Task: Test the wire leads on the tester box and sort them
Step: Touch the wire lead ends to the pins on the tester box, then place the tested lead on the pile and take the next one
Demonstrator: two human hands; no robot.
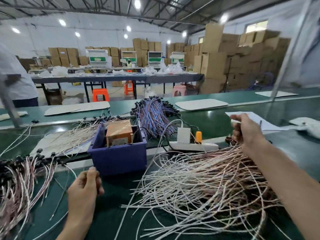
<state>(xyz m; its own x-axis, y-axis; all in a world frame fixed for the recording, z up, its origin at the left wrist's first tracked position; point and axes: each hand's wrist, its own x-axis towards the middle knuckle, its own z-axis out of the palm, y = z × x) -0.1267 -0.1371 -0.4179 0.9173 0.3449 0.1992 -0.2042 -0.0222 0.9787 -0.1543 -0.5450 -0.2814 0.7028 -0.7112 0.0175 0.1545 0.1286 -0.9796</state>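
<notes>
1. The left hand hovers just in front of the tester box, fingers curled and thumb against the fingertips. Blur makes it impossible to tell whether a thin wire is pinched there.
2. The right hand is closed around the dark ends of some loose leads at the far edge of their heap. The fingers hide what exactly sits in the fist.
3. The tester box is a purple open-topped bin on the green surface, between the two hands. A brown unit stands inside it, its lower part hidden by the bin wall.
4. The left bundle, with black connectors, is cut off by the left edge of the frame. The loose leads run out at the bottom right, partly under the right forearm.
5. Bare surface lies open in front of the box, between the left bundle and the loose leads.
6. Behind the box lie a pale bundle and a blue-and-red bundle. A white power strip sits near the box's right side.
7. A label on the front of the brown unit carries print too small to read. A paper sheet beyond the right hand is blurred.
</notes>
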